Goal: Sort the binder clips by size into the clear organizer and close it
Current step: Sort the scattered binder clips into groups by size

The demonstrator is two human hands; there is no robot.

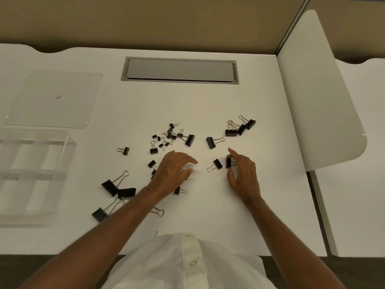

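Clip (228, 162) upright, R hand (244, 176).

— What carries everything on your side?

— I see a flat white desk (208, 215) with a grey rectangular metal cable hatch (179, 70) set into its far edge.

— And what lies on it?

— At far left I have a clear plastic flat lid (56, 99), and just nearer than it a clear plastic compartmented organizer (31, 176). Scattered across the middle are black metal binder clips with silver wire handles (173, 134). I count three large ones (112, 192) near left, a medium trio (239, 127) far right, and one lone clip (215, 164) lying near the centre.
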